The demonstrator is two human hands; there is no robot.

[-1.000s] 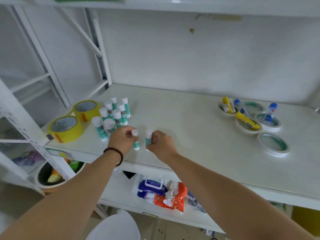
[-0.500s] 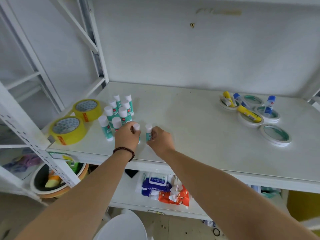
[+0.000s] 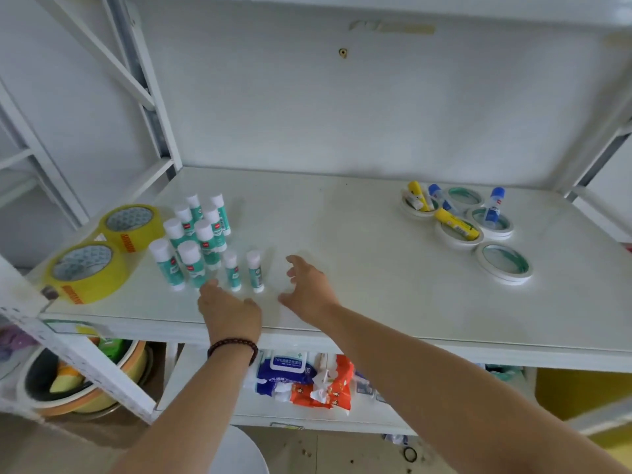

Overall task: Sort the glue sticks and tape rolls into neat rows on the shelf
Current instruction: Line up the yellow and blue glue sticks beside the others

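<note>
Two small glue sticks (image 3: 244, 271) stand upright just beyond the empty, loosely spread left hand (image 3: 229, 310) and wide-spread right hand (image 3: 306, 289). Any careless brush from either hand could topple them, likely domino-style, into the taller glue sticks (image 3: 191, 241) beside the left hand.

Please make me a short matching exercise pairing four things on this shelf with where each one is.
Things:
1. yellow tape rolls
2. green glue sticks
3. white tape rolls
4. blue glue stick

Places:
A. standing inside a white roll
B. flat on the shelf's right side
C. at the shelf's left edge
D. upright in a cluster just beyond the left hand

Pairs: 1-C, 2-D, 3-B, 4-A
</note>
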